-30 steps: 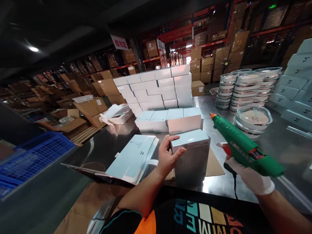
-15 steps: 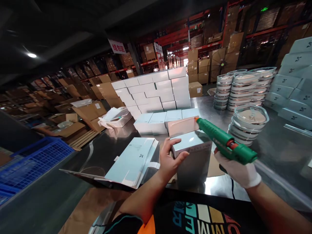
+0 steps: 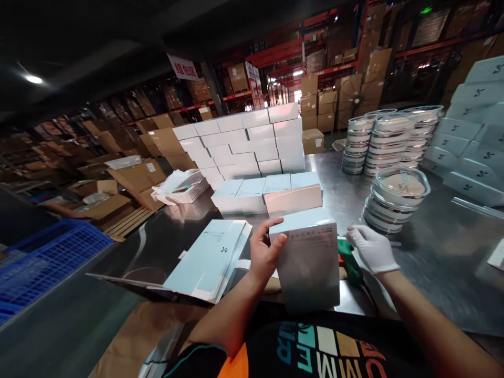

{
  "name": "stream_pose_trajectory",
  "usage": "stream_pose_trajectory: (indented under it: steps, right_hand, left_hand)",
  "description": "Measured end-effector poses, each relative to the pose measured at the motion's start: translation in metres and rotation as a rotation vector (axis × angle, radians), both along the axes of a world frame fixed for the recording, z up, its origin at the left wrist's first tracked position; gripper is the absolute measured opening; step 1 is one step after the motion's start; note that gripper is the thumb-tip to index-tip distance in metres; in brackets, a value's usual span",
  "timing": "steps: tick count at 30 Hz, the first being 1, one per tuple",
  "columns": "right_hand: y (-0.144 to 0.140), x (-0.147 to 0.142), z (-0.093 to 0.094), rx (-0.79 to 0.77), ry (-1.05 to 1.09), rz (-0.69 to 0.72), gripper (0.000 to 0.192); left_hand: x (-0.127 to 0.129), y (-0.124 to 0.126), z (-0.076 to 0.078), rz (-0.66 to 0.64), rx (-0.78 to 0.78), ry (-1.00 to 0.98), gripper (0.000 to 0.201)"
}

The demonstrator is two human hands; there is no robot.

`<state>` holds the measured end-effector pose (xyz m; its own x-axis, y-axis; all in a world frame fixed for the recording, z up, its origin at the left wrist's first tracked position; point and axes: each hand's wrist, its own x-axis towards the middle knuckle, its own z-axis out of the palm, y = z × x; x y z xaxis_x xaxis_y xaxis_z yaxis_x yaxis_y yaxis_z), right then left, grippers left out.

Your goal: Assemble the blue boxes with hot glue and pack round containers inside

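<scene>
Green glue gun (image 3: 350, 262), head view, is showing lower than before, down from the raised flap (image 3: 293, 201) to right of the pale-blue carton (image 3: 309, 262) (nozzle hidden). Left hand (image 3: 264, 253) is gripping the carton's top edge, thumb and fingers parted. Gloved right hand (image 3: 373, 249) is hanging half-curled beside the gun; cannot tell its hold. Carton is standing at the steel table (image 3: 437, 247).
</scene>
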<state>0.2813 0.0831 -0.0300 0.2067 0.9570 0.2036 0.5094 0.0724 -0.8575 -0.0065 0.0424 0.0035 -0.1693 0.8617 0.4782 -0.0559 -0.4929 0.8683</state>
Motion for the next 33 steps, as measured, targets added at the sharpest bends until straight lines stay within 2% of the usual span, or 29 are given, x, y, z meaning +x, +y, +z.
stream_pose_trajectory:
  steps: [3, 5, 7, 9, 12, 13, 15, 16, 18, 20, 23, 25, 28, 29, 31, 33]
  right_hand:
    - [-0.017, -0.027, 0.043, 0.162, 0.385, 0.281, 0.072]
    - [-0.025, -0.045, 0.068, 0.176, 0.389, 0.422, 0.067]
    - [-0.029, -0.052, 0.078, 0.176, 0.318, 0.44, 0.059]
    - [-0.029, -0.049, 0.073, 0.199, 0.281, 0.455, 0.061]
    - [-0.03, -0.033, 0.051, 0.286, 0.191, 0.553, 0.068]
    - [-0.031, -0.027, 0.044, 0.324, 0.157, 0.594, 0.063]
    - [-0.034, -0.02, 0.034, 0.417, 0.108, 0.684, 0.042]
    - [-0.036, -0.018, 0.032, 0.463, 0.093, 0.734, 0.033]
    - [-0.038, -0.018, 0.033, 0.541, 0.072, 0.817, 0.034]
    - [-0.038, -0.02, 0.037, 0.576, 0.053, 0.848, 0.042]
    - [-0.035, -0.021, 0.04, 0.597, 0.024, 0.847, 0.044]
    - [-0.037, -0.023, 0.039, 0.628, -0.009, 0.826, 0.041]
    - [-0.043, -0.035, 0.036, 0.746, -0.15, 0.772, 0.045]
    - [-0.045, -0.039, 0.036, 0.79, -0.212, 0.773, 0.053]
    - [-0.042, -0.042, 0.042, 0.818, -0.345, 0.849, 0.079]
    - [-0.03, -0.028, 0.054, 0.731, -0.497, 0.846, 0.095]
  left_hand:
    - [0.007, -0.001, 0.0, -0.034, 0.069, 0.075, 0.064]
    - [0.01, -0.001, -0.001, -0.032, 0.119, 0.141, 0.064]
    - [0.011, 0.001, -0.004, -0.013, 0.149, 0.187, 0.063]
    - [0.01, 0.004, -0.009, 0.006, 0.187, 0.173, 0.06]
    - [0.006, 0.01, -0.014, -0.039, 0.313, 0.053, 0.058]
    - [0.004, 0.012, -0.014, -0.075, 0.363, 0.042, 0.06]
    - [-0.001, 0.015, -0.012, -0.164, 0.468, 0.142, 0.056]
    - [-0.003, 0.017, -0.01, -0.204, 0.518, 0.225, 0.048]
    - [-0.005, 0.019, -0.007, -0.262, 0.602, 0.347, 0.032]
    - [-0.008, 0.021, -0.006, -0.275, 0.662, 0.366, 0.024]
    - [-0.013, 0.022, -0.003, -0.278, 0.692, 0.358, 0.023]
    - [-0.018, 0.02, 0.006, -0.299, 0.667, 0.435, 0.023]
    - [-0.022, 0.012, 0.035, -0.272, 0.552, 0.8, 0.03]
    - [-0.021, 0.007, 0.046, -0.259, 0.497, 0.941, 0.037]
    - [-0.019, -0.003, 0.067, -0.313, 0.407, 1.142, 0.055]
    - [-0.021, -0.011, 0.08, -0.375, 0.352, 1.219, 0.066]
